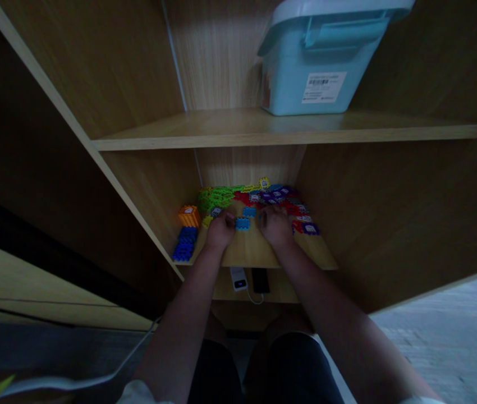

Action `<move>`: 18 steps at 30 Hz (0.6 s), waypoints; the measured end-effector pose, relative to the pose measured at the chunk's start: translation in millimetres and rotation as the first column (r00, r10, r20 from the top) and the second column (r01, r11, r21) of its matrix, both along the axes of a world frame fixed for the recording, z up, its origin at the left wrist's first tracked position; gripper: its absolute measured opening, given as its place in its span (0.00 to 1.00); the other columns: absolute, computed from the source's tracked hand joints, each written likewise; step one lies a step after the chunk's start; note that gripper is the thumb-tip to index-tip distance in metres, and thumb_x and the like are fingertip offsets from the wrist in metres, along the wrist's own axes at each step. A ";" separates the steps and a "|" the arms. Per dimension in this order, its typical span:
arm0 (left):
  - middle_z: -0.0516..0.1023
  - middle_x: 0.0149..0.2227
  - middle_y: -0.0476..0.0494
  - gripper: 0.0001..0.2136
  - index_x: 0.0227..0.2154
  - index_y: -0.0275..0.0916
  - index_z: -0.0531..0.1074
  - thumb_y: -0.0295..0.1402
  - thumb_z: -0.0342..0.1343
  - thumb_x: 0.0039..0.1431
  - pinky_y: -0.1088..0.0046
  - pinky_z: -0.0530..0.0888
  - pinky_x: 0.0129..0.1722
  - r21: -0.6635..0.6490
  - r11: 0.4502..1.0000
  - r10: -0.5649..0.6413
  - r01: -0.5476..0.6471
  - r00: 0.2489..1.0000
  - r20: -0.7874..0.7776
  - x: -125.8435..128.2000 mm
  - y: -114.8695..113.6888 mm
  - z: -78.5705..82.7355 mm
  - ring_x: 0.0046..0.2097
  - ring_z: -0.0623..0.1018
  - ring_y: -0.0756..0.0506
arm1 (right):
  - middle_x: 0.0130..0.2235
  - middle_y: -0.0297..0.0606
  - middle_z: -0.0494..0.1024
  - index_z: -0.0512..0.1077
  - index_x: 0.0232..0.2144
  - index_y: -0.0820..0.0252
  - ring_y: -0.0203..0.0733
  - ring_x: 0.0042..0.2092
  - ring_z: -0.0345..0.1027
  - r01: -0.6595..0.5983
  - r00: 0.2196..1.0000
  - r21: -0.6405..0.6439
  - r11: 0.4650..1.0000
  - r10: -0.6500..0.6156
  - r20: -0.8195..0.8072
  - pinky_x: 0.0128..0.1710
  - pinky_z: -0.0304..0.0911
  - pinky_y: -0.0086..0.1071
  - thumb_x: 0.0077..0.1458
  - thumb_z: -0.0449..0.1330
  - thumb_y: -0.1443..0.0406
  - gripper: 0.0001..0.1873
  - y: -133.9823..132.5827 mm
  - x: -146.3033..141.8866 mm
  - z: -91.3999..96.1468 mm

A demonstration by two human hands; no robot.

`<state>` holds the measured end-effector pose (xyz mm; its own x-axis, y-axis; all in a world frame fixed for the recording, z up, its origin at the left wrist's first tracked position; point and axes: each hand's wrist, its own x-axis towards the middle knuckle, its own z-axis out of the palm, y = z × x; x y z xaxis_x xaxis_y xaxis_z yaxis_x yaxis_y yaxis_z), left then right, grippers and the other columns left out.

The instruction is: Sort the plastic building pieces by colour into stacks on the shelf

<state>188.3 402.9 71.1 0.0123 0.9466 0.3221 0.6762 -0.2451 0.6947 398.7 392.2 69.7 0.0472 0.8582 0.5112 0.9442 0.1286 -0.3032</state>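
Observation:
My left hand (221, 228) is closed over the lower shelf, its fingertips at the left edge of a light blue toothed building tile (242, 224). Just behind lies another light blue tile (249, 212). On the right, my right hand (275, 225) has its fingers curled together, and a small bit of blue shows at the fingertips; most of that piece is hidden. Green tiles (217, 196) are heaped at the back left. Purple tiles (276, 194) and red tiles (242, 198) lie at the back, with more beside my right hand.
Stacked orange tiles (190, 216) and dark blue tiles (184, 244) stand along the left side. Above is a shelf board (205, 138) bearing a light blue bin (289, 78). Below sit a white device (237, 277) with a cable and a black device (260, 280).

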 end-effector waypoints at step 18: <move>0.87 0.45 0.41 0.12 0.42 0.40 0.78 0.20 0.55 0.62 0.68 0.78 0.52 -0.035 0.999 0.002 -0.001 1.000 0.007 1.5 -2.9 4.7 0.47 0.85 0.43 | 0.57 0.54 0.79 0.73 0.57 0.58 0.64 0.62 0.67 0.096 0.995 -0.200 0.975 -0.088 0.047 0.61 0.61 0.55 0.67 0.61 0.50 0.24 -6.6 -7.6 4.1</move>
